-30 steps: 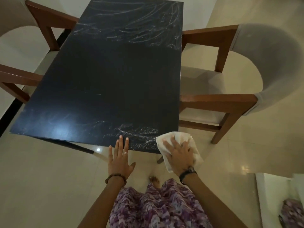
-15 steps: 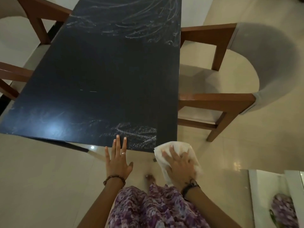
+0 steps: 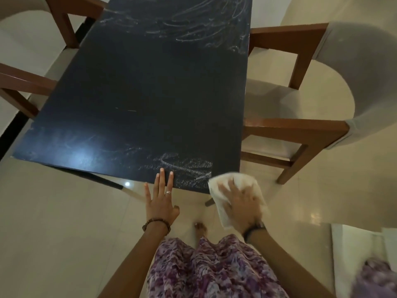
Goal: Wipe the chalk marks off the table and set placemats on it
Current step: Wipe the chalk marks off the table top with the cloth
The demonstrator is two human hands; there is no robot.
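A dark blue-black rectangular table (image 3: 150,100) fills the middle of the view; white chalk marks (image 3: 187,172) smear its near edge, and more chalk scribbles (image 3: 193,24) cover its far end; the left hand (image 3: 160,203) lies flat at the table's near edge, fingers straight and slightly spread, fingertips (image 3: 162,172) on the surface just left of the near marks; the right hand (image 3: 240,201) presses a crumpled white cloth (image 3: 236,188) at the table's near right corner, fingers spread over it, though blur hides their exact hold; the cloth sits just right of the near chalk marks; a brown wooden armchair with a pale grey curved back (image 3: 322,87) stands to the right of the table, and another wooden chair (image 3: 25,80) to its left
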